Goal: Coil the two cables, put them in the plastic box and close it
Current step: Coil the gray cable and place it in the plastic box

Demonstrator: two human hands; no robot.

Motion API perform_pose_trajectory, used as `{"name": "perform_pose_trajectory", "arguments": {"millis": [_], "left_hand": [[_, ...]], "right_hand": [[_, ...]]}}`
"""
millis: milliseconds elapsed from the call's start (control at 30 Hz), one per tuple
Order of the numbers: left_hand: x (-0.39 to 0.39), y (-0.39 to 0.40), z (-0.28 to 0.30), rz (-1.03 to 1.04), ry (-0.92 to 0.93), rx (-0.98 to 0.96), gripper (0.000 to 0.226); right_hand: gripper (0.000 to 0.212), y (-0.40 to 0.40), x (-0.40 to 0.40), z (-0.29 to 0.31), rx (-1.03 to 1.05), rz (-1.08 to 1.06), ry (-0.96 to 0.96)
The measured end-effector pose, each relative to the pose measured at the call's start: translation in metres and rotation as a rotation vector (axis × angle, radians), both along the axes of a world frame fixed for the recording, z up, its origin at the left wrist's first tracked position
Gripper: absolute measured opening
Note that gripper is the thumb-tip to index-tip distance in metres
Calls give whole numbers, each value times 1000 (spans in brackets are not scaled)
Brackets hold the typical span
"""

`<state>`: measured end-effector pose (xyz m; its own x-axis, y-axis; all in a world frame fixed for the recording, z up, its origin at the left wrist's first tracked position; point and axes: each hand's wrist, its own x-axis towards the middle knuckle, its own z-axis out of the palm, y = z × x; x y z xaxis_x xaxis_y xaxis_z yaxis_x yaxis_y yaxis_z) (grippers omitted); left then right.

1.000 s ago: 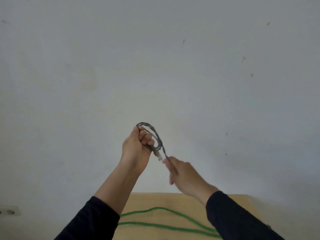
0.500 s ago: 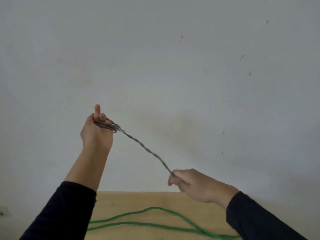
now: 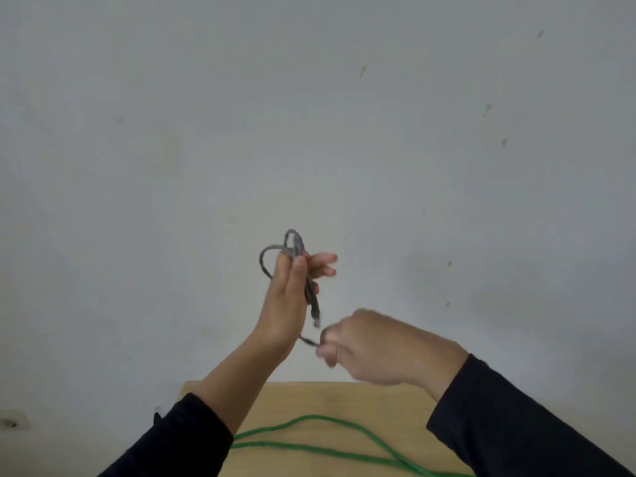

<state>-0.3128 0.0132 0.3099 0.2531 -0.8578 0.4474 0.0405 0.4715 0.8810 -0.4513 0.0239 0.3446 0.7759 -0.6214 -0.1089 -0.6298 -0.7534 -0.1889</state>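
A thin grey cable (image 3: 265, 259) is looped in the air before the wall. My left hand (image 3: 289, 297) is raised and holds the loops between thumb and fingers, and a plug end hangs down beside its palm. Just below and to the right, my right hand (image 3: 375, 346) pinches the cable's running part near the left wrist. A green cable (image 3: 309, 418) lies in long loose curves on the wooden table (image 3: 337, 397) under my arms. The plastic box is out of view.
A plain pale wall with a few small marks fills most of the view. Only the far strip of the wooden table shows at the bottom. A wall socket (image 3: 10, 422) sits low at the left edge.
My left hand has swung back from the left toward the middle, and the grey cable that was stretched taut between my hands now forms another loop. My right hand has stayed low.
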Motion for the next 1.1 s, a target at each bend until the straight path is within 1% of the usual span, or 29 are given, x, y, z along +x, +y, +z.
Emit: {"name": "perform_pose_trajectory", "arguments": {"millis": [67, 100, 167, 233, 300, 367, 467, 500, 567, 600, 633, 700, 733, 767, 833, 867, 933, 967, 1033, 1100], "left_hand": [[-2, 9, -13, -38, -233, 29, 24], [-4, 15, -17, -67, -303, 37, 25], [-8, 24, -23, -170, -340, 61, 31], [-12, 30, -27, -285, -292, 99, 34], [-17, 35, -29, -351, -194, 125, 32], [-20, 40, -27, -395, -77, 133, 31], [-21, 41, -9, -418, 120, 141, 25], [-20, 40, -2, -428, 220, 133, 26], [-15, 35, 14, -432, 424, 80, 34], [-10, 32, 22, -431, 520, 40, 39], [-4, 28, 30, -425, 604, -8, 42], [11, 20, 42, -393, 708, -91, 43], [18, 16, 46, -355, 718, -106, 42], [25, 11, 48, -288, 688, -102, 40], [31, 2, 41, -101, 527, -55, 35], [31, -2, 33, -16, 419, -25, 32], [28, -5, 13, 93, 139, 19, 28], [26, -3, 4, 109, -7, 24, 27], [22, 6, -13, 83, -232, 17, 25], [14, 18, -23, 5, -351, 35, 26]], "right_hand": [[29, -9, -5, 16, -109, 2, -139], [28, -14, -10, 24, -151, 5, -189], [32, -22, -19, 38, -164, -4, -274], [34, -31, -26, 46, -117, -27, -410], [38, -43, -32, 49, -77, -59, -584], [41, -54, -34, 43, -36, -92, -697], [39, -61, -31, 21, 9, -145, -796], [37, -62, -28, 11, 10, -167, -814], [33, -62, -21, -9, 59, -225, -861], [32, -61, -18, -19, 100, -258, -865], [32, -58, -15, -27, 132, -281, -828], [34, -48, -9, -44, 135, -260, -612], [36, -41, -6, -50, 121, -217, -485], [38, -33, -3, -53, 111, -172, -387], [36, -17, 4, -50, 106, -92, -290], [34, -10, 8, -45, 98, -54, -249], [28, 0, 13, -27, 52, 17, -201], [25, 1, 13, -17, 24, 42, -213], [21, -1, 10, 4, -22, 57, -269], [16, -8, 4, 20, -21, 39, -324]]}}
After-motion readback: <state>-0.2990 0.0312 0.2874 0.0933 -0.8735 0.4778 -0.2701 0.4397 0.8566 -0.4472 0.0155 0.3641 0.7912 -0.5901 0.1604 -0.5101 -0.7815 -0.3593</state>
